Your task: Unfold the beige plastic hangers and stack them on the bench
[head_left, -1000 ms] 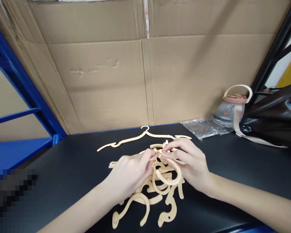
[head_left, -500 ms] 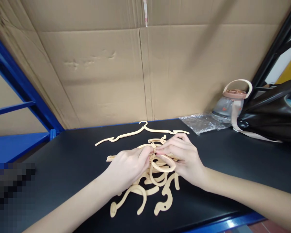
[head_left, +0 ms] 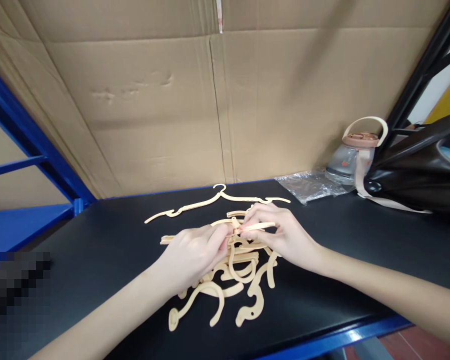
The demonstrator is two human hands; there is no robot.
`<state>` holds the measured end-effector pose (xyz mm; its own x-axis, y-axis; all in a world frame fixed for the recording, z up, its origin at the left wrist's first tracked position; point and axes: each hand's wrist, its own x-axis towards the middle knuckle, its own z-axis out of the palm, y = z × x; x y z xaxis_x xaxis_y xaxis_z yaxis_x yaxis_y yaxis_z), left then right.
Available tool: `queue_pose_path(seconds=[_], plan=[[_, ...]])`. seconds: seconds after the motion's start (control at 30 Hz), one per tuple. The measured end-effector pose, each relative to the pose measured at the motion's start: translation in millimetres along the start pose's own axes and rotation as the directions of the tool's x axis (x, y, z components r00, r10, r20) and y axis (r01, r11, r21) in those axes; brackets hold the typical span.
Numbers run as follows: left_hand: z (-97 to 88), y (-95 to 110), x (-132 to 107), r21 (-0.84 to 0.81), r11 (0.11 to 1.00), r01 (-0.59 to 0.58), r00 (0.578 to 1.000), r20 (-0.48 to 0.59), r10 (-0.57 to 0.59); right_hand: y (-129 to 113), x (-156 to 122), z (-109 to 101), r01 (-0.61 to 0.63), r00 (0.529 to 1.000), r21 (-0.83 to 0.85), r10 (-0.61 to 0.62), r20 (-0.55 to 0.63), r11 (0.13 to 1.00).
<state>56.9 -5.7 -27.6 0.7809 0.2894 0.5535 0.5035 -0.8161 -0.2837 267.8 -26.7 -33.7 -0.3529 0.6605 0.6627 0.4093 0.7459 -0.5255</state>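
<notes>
Over a pile of beige plastic hanger parts [head_left: 225, 287] on the black table [head_left: 97, 250], my left hand [head_left: 193, 255] and my right hand [head_left: 281, 232] meet. Both pinch one beige hanger piece [head_left: 257, 226] between fingertips, just above the pile. My left fingers are curled around its left end, and my right fingers grip its right arm. Behind the hands lies one whole beige hanger [head_left: 213, 200], flat on the table.
A cardboard wall [head_left: 210, 110] stands right behind the table. At the back right are a crumpled clear plastic bag [head_left: 309, 185], a clear bottle with a pink lid and strap [head_left: 354, 155] and a black bag [head_left: 416, 175]. Blue shelf rails [head_left: 33, 165] stand at left.
The curved piece between my hands has been turned from hanging down as a loop to lying nearly level. The view has shifted slightly, and the hands sit a bit higher in frame.
</notes>
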Motion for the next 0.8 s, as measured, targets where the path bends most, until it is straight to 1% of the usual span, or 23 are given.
queue_pose_path(seconds=[0.1, 0.17, 0.27, 0.33, 0.37, 0.43, 0.5, 0.6, 0.7, 0.8], plan=[[-3.3, 0, 1, -0.029, 0.999, 0.022, 0.998, 0.058, -0.02, 4, 5, -3, -0.001, 0.999, 0.075, -0.003, 0.052, 0.997], [-6.0, 0, 2, -0.074, 0.996, 0.056, 0.992, 0.119, -0.047, 7, 8, -5, -0.044, 0.995, 0.131, 0.031, 0.094, 0.99], [-8.3, 2, 2, -0.143, 0.986, 0.089, 0.981, 0.182, -0.062, 12, 11, -7, -0.215, 0.968, 0.282, 0.166, 0.189, 0.935], [-8.2, 2, 1, -0.168, 0.981, 0.094, 0.981, 0.184, -0.062, 16, 12, -8, -0.322, 0.937, 0.376, 0.235, 0.26, 0.869], [-7.8, 3, 1, -0.166, 0.982, 0.094, 0.982, 0.176, -0.064, 17, 12, -8, -0.357, 0.924, 0.411, 0.252, 0.288, 0.839], [-6.6, 3, -1, -0.141, 0.987, 0.076, 0.987, 0.154, -0.054, 19, 12, -9, -0.392, 0.908, 0.455, 0.259, 0.328, 0.799], [-5.6, 4, -2, -0.096, 0.994, 0.046, 0.989, 0.142, -0.032, 18, 12, -10, -0.397, 0.904, 0.467, 0.25, 0.346, 0.79], [-5.4, 7, -3, -0.019, 0.999, -0.047, 0.99, 0.135, 0.05, 18, 12, -12, -0.403, 0.894, 0.467, 0.229, 0.385, 0.787], [-6.7, 9, -3, 0.013, 0.99, -0.14, 0.98, 0.147, 0.137, 20, 13, -13, -0.448, 0.869, 0.486, 0.238, 0.434, 0.751], [-7.7, 7, -3, 0.019, 0.987, -0.158, 0.975, 0.159, 0.153, 22, 12, -11, -0.479, 0.861, 0.506, 0.272, 0.43, 0.718]])
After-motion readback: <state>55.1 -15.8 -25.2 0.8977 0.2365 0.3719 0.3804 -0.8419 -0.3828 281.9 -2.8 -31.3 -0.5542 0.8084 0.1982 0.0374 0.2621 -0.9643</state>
